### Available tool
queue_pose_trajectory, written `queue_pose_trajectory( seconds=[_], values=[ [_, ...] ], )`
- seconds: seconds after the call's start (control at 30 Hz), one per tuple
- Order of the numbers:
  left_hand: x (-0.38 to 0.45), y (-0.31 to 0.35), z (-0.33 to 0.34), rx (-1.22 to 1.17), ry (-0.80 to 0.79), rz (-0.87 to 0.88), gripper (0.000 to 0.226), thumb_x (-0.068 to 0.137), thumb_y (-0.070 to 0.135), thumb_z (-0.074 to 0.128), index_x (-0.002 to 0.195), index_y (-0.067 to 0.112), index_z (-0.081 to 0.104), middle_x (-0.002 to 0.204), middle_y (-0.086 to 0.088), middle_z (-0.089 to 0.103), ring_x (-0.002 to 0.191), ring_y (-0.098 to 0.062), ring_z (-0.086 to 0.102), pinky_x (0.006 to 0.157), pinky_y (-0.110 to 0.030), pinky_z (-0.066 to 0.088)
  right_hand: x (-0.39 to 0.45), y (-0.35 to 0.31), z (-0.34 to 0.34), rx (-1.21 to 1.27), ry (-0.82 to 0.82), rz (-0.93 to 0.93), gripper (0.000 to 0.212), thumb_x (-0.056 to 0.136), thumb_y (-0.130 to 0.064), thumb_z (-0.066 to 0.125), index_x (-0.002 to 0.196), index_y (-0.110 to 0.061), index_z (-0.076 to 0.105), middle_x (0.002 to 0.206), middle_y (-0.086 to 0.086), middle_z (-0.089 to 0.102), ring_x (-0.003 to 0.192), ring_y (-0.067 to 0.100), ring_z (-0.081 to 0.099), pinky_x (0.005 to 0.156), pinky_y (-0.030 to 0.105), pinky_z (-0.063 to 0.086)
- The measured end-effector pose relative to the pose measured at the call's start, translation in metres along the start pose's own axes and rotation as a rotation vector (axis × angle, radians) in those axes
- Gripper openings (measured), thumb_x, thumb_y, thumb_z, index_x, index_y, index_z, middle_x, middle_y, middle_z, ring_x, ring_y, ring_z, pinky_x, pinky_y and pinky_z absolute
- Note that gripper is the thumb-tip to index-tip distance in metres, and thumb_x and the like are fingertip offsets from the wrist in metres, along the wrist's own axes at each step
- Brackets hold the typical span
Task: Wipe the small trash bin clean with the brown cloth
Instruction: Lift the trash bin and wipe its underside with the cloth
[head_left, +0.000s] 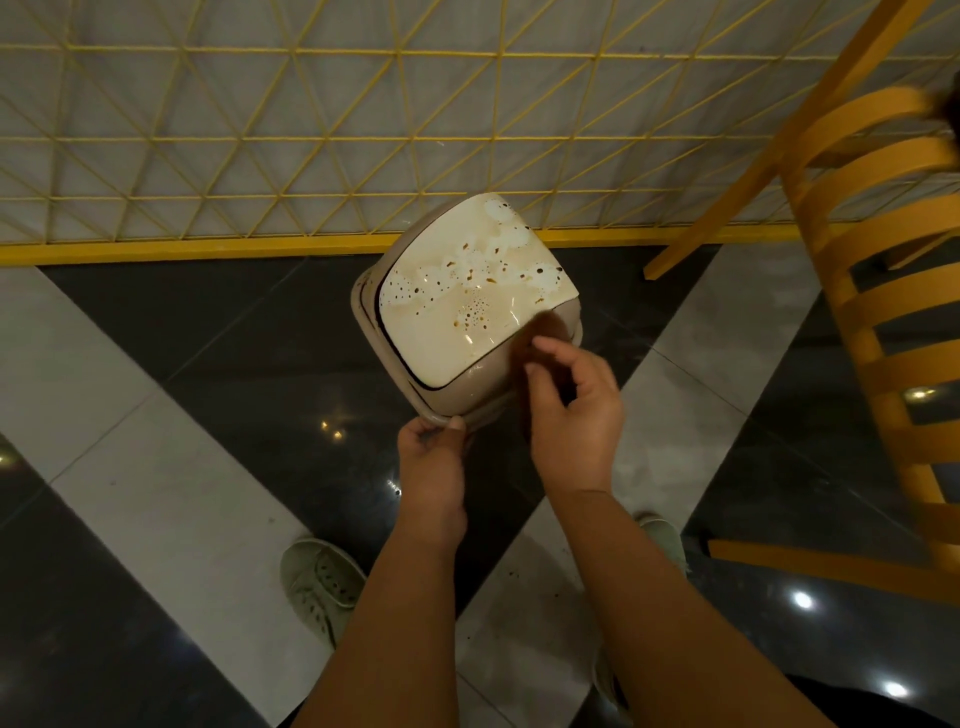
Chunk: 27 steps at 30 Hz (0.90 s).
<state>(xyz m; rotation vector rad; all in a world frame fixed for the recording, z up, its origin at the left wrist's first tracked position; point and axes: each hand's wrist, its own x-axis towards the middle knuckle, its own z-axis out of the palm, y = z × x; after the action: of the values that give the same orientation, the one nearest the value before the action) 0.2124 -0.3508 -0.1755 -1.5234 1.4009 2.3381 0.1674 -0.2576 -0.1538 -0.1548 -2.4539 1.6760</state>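
Low in the frame, two bare arms reach up from the bottom edge. A pale shoe stands on the floor at lower left, and part of another shoe peeks out beside the right arm. The floor is shiny, with dark and light tiles. Near the middle, the left hand grips the near rim of the bin, with its thumb curled over the edge. Just to the right, the right hand has its fingers curled, pinching the cloth. The cloth is brown and blurry, and it lies against the bin's lower right side. The bin sits in the middle of the frame, tilted, and its cream lid has brown spots and white patches. Behind it, a yellow fence runs across the top. A yellow chair fills the right side.
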Motion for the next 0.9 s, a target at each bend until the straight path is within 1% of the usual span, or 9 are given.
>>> queue_pose_trajectory(
  seconds=[0.07, 0.13, 0.23, 0.37, 0.53, 0.6, 0.73, 0.83, 0.9],
  values=[
    [0.000, -0.002, -0.001, 0.005, -0.001, -0.007, 0.020, 0.094, 0.008, 0.058, 0.102, 0.024, 0.051, 0.118, -0.011, 0.063, 0.111, -0.024, 0.061, 0.104, -0.037, 0.045, 0.010, 0.002, -0.001, 0.040, 0.075, 0.141, 0.036, 0.089, -0.016, 0.063, 0.115, -0.040, 0.058, 0.108, -0.025, 0.053, 0.104, -0.011, 0.051, 0.089, 0.008, 0.042],
    [0.002, -0.004, -0.002, 0.001, -0.005, -0.012, 0.022, 0.093, 0.007, 0.058, 0.103, 0.025, 0.050, 0.118, -0.010, 0.063, 0.109, -0.021, 0.062, 0.100, -0.034, 0.047, 0.018, 0.010, -0.001, 0.058, 0.083, 0.313, 0.040, 0.091, -0.019, 0.061, 0.125, -0.038, 0.054, 0.116, -0.019, 0.053, 0.108, -0.003, 0.052, 0.096, 0.020, 0.045],
    [0.003, -0.005, -0.001, -0.006, 0.001, -0.013, 0.023, 0.093, 0.006, 0.058, 0.102, 0.026, 0.050, 0.117, -0.008, 0.063, 0.102, -0.016, 0.064, 0.090, -0.027, 0.049, 0.019, 0.018, 0.000, 0.055, 0.037, 0.450, 0.031, 0.092, -0.020, 0.060, 0.121, -0.033, 0.057, 0.115, -0.011, 0.059, 0.105, 0.005, 0.057, 0.097, 0.034, 0.050],
    [0.005, -0.005, 0.003, 0.024, 0.015, -0.003, 0.020, 0.094, 0.009, 0.058, 0.106, 0.023, 0.051, 0.119, -0.012, 0.063, 0.111, -0.025, 0.062, 0.103, -0.042, 0.046, -0.006, 0.017, 0.007, -0.034, -0.080, 0.295, 0.020, 0.086, -0.016, 0.065, 0.098, -0.031, 0.061, 0.093, -0.013, 0.063, 0.083, -0.004, 0.060, 0.080, 0.021, 0.054],
    [0.002, -0.006, 0.002, 0.008, -0.015, -0.014, 0.027, 0.094, 0.012, 0.059, 0.119, 0.017, 0.051, 0.120, -0.011, 0.064, 0.114, -0.024, 0.060, 0.106, -0.045, 0.044, -0.029, 0.029, 0.011, -0.262, -0.273, 0.125, 0.019, 0.086, -0.019, 0.066, 0.105, -0.022, 0.067, 0.099, -0.007, 0.060, 0.081, -0.001, 0.054, 0.071, 0.006, 0.040],
    [0.001, -0.006, 0.000, -0.003, 0.001, -0.019, 0.023, 0.094, 0.009, 0.058, 0.115, 0.018, 0.051, 0.122, -0.013, 0.063, 0.113, -0.023, 0.061, 0.106, -0.042, 0.044, -0.017, 0.031, 0.004, -0.276, -0.212, 0.156, 0.023, 0.086, -0.020, 0.064, 0.108, -0.023, 0.068, 0.098, -0.008, 0.063, 0.080, 0.001, 0.056, 0.072, 0.009, 0.043],
    [0.000, -0.005, 0.001, -0.002, 0.017, -0.030, 0.021, 0.094, 0.009, 0.059, 0.102, 0.027, 0.051, 0.122, -0.009, 0.062, 0.108, -0.018, 0.062, 0.106, -0.038, 0.043, 0.009, 0.029, -0.005, -0.231, -0.042, 0.371, 0.029, 0.091, -0.023, 0.057, 0.117, -0.034, 0.062, 0.091, -0.019, 0.061, 0.078, -0.001, 0.058, 0.073, 0.022, 0.052],
    [-0.001, -0.006, 0.003, 0.027, 0.015, -0.030, 0.020, 0.094, 0.012, 0.060, 0.104, 0.027, 0.051, 0.121, -0.009, 0.063, 0.113, -0.021, 0.060, 0.107, -0.042, 0.042, -0.009, 0.026, 0.003, -0.427, -0.166, 0.132, 0.027, 0.091, -0.023, 0.057, 0.116, -0.027, 0.064, 0.103, -0.005, 0.060, 0.087, 0.009, 0.058, 0.072, 0.021, 0.044],
    [-0.002, -0.005, 0.004, 0.025, 0.007, -0.035, 0.020, 0.094, 0.012, 0.059, 0.108, 0.025, 0.051, 0.120, -0.010, 0.063, 0.115, -0.024, 0.059, 0.107, -0.045, 0.043, -0.027, 0.027, 0.007, -0.484, -0.268, -0.030, 0.026, 0.087, -0.022, 0.061, 0.113, -0.021, 0.066, 0.104, 0.000, 0.063, 0.089, 0.013, 0.059, 0.073, 0.024, 0.048]
  ],
)
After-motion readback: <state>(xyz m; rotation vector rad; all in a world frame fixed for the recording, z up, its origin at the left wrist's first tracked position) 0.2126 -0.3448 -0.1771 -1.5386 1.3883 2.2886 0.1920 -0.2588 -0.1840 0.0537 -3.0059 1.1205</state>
